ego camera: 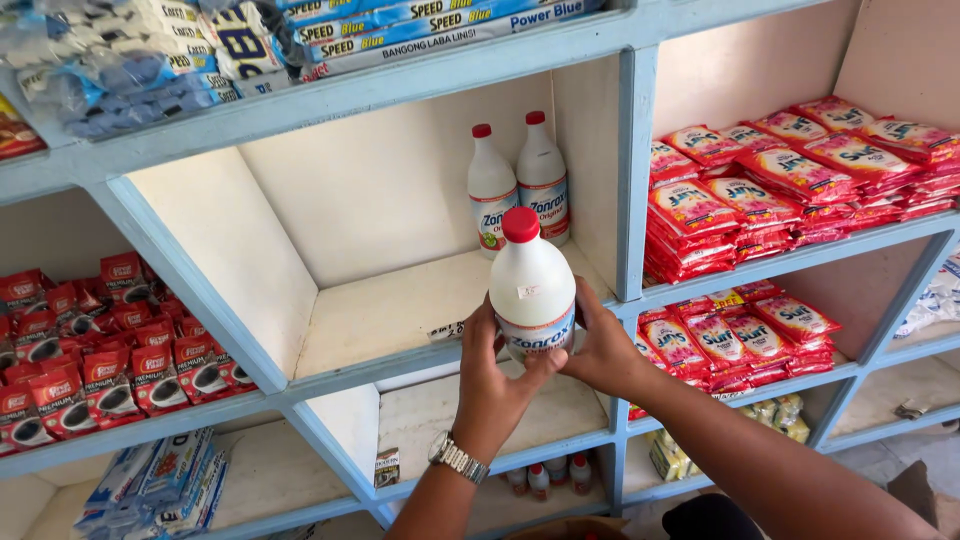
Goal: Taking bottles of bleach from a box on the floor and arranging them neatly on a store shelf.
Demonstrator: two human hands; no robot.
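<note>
The white bottle (pixel 531 290) hides the palms of both hands. Blue packets (pixel 150 60) on the top shelf run past the upper edge; small bottles (pixel 545 478) below are too small to tell.

I see a light-blue wooden shelf unit (pixel 630 180) divided into open compartments with cream back panels (pixel 380 190). Daylight is even and bright. A grey floor (pixel 925 450) shows at lower right below the lowest shelf.
</note>
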